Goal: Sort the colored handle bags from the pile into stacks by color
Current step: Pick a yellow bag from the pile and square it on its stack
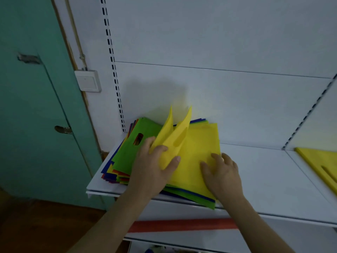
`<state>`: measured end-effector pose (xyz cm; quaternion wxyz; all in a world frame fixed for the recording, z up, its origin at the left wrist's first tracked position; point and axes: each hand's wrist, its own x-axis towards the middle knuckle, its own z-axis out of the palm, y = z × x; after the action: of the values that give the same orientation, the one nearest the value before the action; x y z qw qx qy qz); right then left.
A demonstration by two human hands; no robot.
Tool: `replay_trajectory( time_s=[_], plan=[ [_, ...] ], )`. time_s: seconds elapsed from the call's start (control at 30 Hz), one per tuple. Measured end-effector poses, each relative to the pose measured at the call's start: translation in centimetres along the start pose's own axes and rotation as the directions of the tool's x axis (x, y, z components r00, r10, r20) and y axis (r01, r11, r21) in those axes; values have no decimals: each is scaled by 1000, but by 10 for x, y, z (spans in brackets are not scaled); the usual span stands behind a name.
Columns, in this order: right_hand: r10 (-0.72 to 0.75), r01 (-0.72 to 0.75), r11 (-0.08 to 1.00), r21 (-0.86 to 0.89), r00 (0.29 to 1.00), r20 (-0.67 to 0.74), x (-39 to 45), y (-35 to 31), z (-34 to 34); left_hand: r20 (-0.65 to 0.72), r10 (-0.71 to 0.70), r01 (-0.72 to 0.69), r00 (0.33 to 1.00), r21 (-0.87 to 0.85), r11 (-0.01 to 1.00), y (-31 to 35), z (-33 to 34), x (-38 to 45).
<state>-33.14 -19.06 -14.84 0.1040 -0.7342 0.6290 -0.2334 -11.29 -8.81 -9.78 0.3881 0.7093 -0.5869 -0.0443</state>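
A pile of flat, thin bags (pixel 127 161) sits on a smooth white shelf (pixel 264 179). The pile is the main thing here. Its edges show blue, orange, purple and green layers that stick out unevenly. A green bag (pixel 138 141) with a long rounded handle hole lies on the left part of the pile. A big yellow bag (pixel 197 157) lies flat on the right part of the pile.

The left hand (pixel 155 168) rests on the middle of the pile. Its thumb and fingers pinch two yellow bags (pixel 173 136) and bend them up, so their corners stand like pointy ears. One has a long handle hole.

The right hand (pixel 222 172) lies on the flat yellow bag with its fingers spread wide, pressing down.

Far to the right of the pile, on the same shelf, lies a yellow stack (pixel 321 163). Below the pile, a flat orange strip (pixel 182 225) shows on a lower shelf. Left of the pile stands a teal door (pixel 36 106).
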Motion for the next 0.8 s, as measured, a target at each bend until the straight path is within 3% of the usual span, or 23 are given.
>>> replay_trajectory(
  time_s=[0.1,0.17,0.27,0.4,0.5,0.57,0.7,0.8],
  plan=[
    [191,-204,973,110,975,111,10,7,-17,-39,-182,176,982,-125,976,2,-17,16],
    [244,-271,936,225,959,143,15,5,-27,32,-302,302,953,-223,927,-4,-32,25],
    [278,-321,892,319,945,174,18,3,-34,124,-368,384,921,-150,911,-16,-48,35],
    [302,-392,863,319,906,297,19,5,-33,287,-414,449,864,-66,891,-19,-61,54],
    [269,-345,880,326,929,254,17,5,-38,328,-283,290,901,29,957,-15,-60,57],
    [272,-336,873,353,937,218,18,8,-42,340,-176,199,924,-34,979,-9,-58,55],
    [310,-352,745,566,935,173,15,11,-56,245,36,17,969,-210,977,1,-69,53],
    [330,-228,595,771,944,25,13,9,-73,135,65,-17,989,-333,943,-5,-76,54]
  ],
)
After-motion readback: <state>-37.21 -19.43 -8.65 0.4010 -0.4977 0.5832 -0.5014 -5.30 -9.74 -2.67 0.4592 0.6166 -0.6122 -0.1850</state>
